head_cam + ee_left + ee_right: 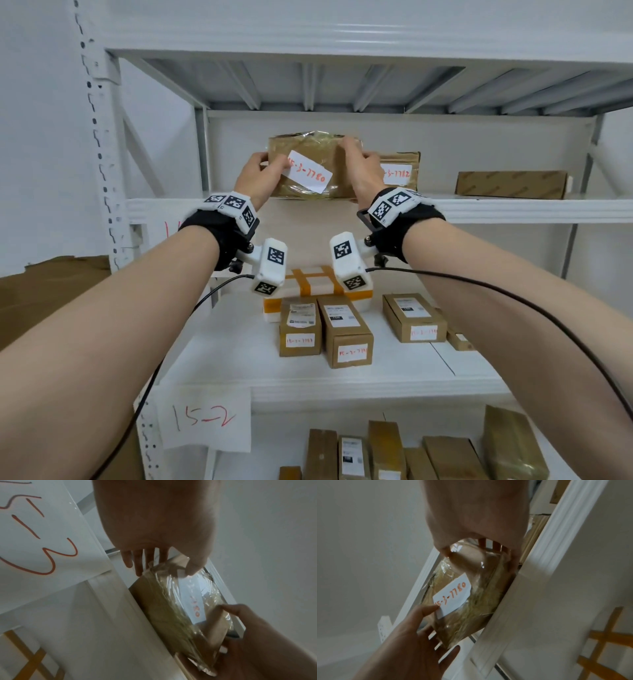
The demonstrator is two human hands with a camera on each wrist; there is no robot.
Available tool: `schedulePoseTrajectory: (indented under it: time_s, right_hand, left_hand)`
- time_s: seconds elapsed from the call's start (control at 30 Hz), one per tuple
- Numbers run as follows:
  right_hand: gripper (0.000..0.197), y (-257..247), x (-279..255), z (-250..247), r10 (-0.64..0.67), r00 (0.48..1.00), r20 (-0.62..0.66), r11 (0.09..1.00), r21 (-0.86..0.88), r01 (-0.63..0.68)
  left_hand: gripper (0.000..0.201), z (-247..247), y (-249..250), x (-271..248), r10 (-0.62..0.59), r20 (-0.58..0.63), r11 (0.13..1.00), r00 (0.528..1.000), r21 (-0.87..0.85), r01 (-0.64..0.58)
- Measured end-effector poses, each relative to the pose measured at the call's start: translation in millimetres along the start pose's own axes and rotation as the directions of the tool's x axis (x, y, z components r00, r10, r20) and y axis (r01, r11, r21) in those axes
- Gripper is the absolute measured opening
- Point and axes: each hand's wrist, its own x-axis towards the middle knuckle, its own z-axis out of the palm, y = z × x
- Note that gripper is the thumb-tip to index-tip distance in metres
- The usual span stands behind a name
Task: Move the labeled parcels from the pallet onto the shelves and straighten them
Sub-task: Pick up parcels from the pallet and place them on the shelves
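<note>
A brown parcel (pixel 308 168) wrapped in clear film stands at the front edge of the upper shelf (pixel 513 209), left of centre. Its white label, facing me, reads 15-3-7780 in red. My left hand (pixel 255 173) holds its left side, thumb on the label's corner and fingers along the side. My right hand (pixel 359 164) grips the upper right corner, thumb on the front. In the left wrist view, the left hand (pixel 154 534) has straight fingers beside the parcel (pixel 171 608). The right wrist view shows the right hand (pixel 479 520) over the parcel (pixel 471 601), label readable.
A second labelled parcel (pixel 400 171) stands just behind and right of the held one. A flat brown box (pixel 510 185) lies further right. The middle shelf holds several small labelled boxes (pixel 346 332) and a white taped box (pixel 315 284). More parcels (pixel 445 452) fill the lower shelf.
</note>
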Motion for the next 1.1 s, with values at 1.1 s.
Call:
schedulePoseTrajectory:
  time_s: [1.1]
  right_hand:
    - [0.030, 48.7, 15.6, 32.5, -0.785, 0.611, 0.103, 0.534, -0.388, 0.751]
  left_hand:
    - [0.013, 6.6, -51.8, 1.8, 0.364, -0.293, 0.891, 0.884, 0.385, -0.239]
